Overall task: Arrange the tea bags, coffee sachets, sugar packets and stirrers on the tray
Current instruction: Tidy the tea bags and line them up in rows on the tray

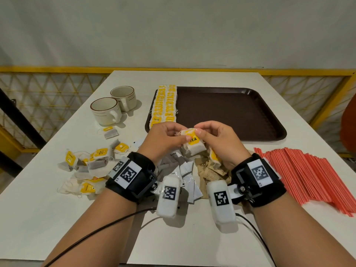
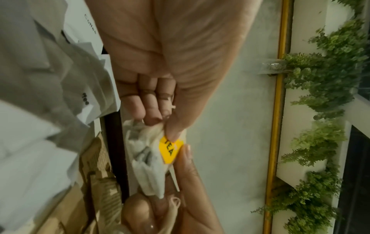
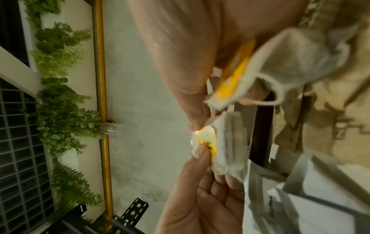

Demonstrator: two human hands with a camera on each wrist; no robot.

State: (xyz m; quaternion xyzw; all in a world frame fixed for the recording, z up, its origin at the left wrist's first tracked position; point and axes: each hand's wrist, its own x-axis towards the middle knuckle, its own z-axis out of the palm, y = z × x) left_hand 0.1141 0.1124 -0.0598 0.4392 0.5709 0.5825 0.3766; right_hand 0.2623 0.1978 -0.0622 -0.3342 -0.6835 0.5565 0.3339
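The left hand [image 1: 163, 137] and right hand [image 1: 215, 139], wrists nearest the camera, both pinch one tea bag [image 1: 192, 144] by thumb and fingertips, held up just short of the near edge of the tray [image 1: 250, 112]. It looks light, soft and crumple-prone (thin paper, with a loose string), so the stiffer yellow tag [image 2: 170, 149] seems the safest hold. More tea bags [image 1: 163, 105] already line the tray's left side.
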